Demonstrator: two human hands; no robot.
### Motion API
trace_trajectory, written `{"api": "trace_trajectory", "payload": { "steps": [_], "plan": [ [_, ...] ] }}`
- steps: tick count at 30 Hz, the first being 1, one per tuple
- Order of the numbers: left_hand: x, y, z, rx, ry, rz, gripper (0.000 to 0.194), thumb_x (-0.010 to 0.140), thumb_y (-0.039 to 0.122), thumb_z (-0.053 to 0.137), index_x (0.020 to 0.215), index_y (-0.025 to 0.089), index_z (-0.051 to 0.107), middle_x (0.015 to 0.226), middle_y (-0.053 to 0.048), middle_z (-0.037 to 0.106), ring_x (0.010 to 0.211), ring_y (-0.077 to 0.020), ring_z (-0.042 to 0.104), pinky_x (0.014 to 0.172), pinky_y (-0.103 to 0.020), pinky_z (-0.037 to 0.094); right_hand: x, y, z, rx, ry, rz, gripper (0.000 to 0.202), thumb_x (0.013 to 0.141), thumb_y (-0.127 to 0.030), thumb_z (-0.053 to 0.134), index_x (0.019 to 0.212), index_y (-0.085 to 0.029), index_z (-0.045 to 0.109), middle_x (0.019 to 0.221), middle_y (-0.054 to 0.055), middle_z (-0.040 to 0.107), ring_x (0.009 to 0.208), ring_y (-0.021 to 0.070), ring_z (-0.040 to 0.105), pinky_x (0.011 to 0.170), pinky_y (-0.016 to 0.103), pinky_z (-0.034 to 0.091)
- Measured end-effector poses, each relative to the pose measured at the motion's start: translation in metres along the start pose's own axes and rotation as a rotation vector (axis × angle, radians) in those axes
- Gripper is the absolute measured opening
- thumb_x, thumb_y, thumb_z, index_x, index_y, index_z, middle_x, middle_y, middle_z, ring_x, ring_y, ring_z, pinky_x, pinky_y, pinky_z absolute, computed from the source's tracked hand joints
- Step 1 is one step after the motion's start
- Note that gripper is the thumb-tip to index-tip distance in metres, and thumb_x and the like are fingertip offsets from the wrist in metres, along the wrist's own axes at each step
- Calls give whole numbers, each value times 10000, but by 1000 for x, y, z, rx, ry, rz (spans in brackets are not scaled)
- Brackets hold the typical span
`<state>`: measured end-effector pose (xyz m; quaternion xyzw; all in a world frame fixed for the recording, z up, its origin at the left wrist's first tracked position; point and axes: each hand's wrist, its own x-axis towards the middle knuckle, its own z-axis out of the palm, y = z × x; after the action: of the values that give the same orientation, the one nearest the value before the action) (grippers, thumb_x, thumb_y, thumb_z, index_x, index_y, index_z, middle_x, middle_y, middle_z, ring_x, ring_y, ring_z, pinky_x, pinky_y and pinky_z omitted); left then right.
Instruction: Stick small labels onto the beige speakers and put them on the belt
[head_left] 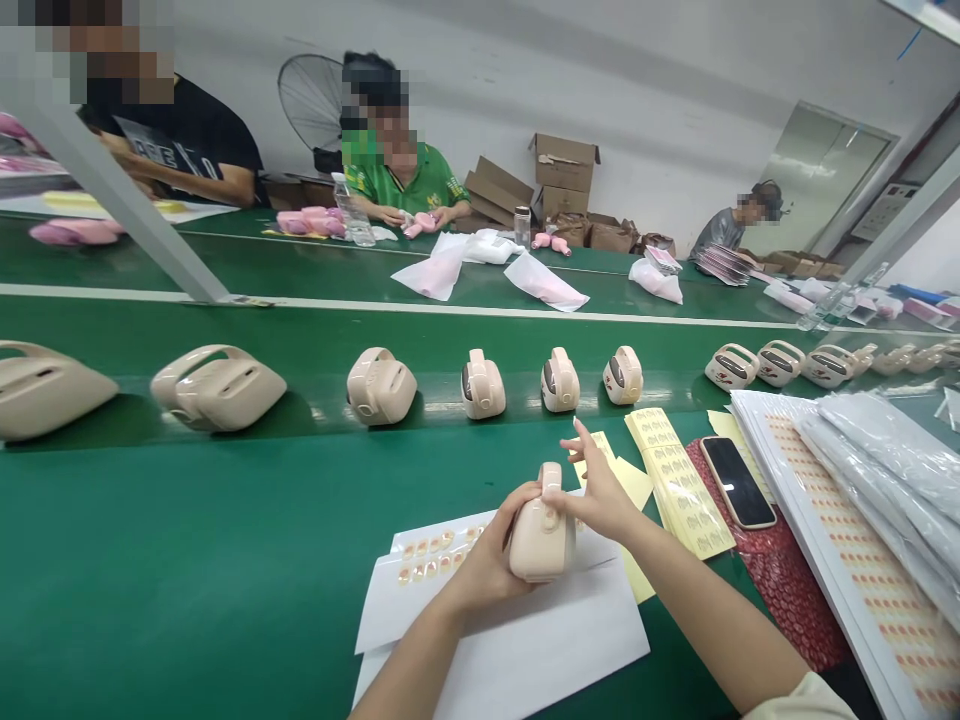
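Note:
In the head view, a small beige plastic device with a looped carrying handle (pixel 541 540) is held above white sheets (pixel 540 650). My left hand (pixel 495 560) wraps around its left side. At its upper right, the thumb of my right hand (pixel 600 490) touches the casing by the handle's base, while the other fingers are spread in the air. The device's front is turned away from me. Oval orange stickers (pixel 431 570) show on the sheet left of the device. Yellow backing paper (pixel 634 485) lies partly behind my right forearm.
Matching beige devices (pixel 381 388) stand in a row across the green bench. To the right lie sticker strips (pixel 679 485), a phone (pixel 739 482) on red bubble wrap (pixel 787 590) and stacked sticker sheets (pixel 862 540). A white post (pixel 135 180) rises left. Several people sit beyond.

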<state>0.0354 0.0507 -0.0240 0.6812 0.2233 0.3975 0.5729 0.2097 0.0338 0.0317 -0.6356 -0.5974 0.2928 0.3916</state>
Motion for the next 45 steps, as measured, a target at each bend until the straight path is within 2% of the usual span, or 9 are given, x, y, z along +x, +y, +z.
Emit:
{"api": "trace_trajectory", "payload": {
  "steps": [7,11,15,21,26,32,37,43,45],
  "plan": [
    [-17,-24,-5,-395,-94,-52,988,401,318,836,1280,303,387,1267,-131,496,1104,-402,480,864,-487,427,4,27,-6,375,-389,121,534,722,-254,592,1215,-217,387,678,-49,553,656,132,570,615,261,447],
    [-15,-39,4,-460,51,-266,774,562,373,767,1259,319,433,1257,-104,519,1153,-355,463,926,-454,405,-3,17,-42,316,61,131,452,686,-276,591,1098,-210,416,531,-110,422,485,107,479,513,226,389],
    [-7,-30,11,-424,-10,-484,495,645,371,717,1112,284,578,1137,-91,608,1153,-303,483,1014,-436,323,23,18,-106,-62,686,143,508,672,-326,588,1122,-199,388,530,-106,415,519,133,465,562,246,363],
    [-4,-28,10,-411,-53,-516,408,634,383,725,1016,268,639,1068,-85,648,1108,-305,518,1005,-453,339,91,70,-159,-319,845,360,572,727,-255,502,1235,-87,300,768,57,621,816,246,573,680,302,384],
    [-9,-33,6,-424,-67,-513,380,653,364,716,1012,264,645,1097,-86,640,1093,-300,530,998,-450,350,116,98,-155,-340,758,424,636,721,-243,544,1271,-47,291,819,107,659,868,266,592,716,314,407],
    [-11,-38,7,-443,-84,-490,397,619,374,740,994,272,657,1059,-82,657,1065,-296,548,977,-435,371,129,81,-123,-498,718,358,771,753,-322,556,1371,-82,164,1230,227,480,1121,316,467,855,378,364],
    [-3,-25,8,-425,-84,-504,353,670,356,704,1003,253,647,1054,-86,657,1081,-291,538,991,-432,349,135,59,-100,-572,468,405,696,785,-224,515,1378,-66,185,882,173,651,942,305,589,797,398,402],
    [5,-22,17,-593,78,-476,445,691,376,685,1114,287,581,1181,-88,592,1148,-304,491,990,-458,347,81,24,-111,-291,655,315,766,769,-225,464,1400,-114,45,1057,160,627,896,260,601,716,357,470],
    [5,-27,20,-722,109,-423,560,659,439,694,1177,300,534,1279,-90,525,1210,-325,423,1002,-478,330,51,13,-92,31,535,248,796,747,-258,481,1399,-161,33,972,99,663,668,195,614,546,296,487]
  ]
}}
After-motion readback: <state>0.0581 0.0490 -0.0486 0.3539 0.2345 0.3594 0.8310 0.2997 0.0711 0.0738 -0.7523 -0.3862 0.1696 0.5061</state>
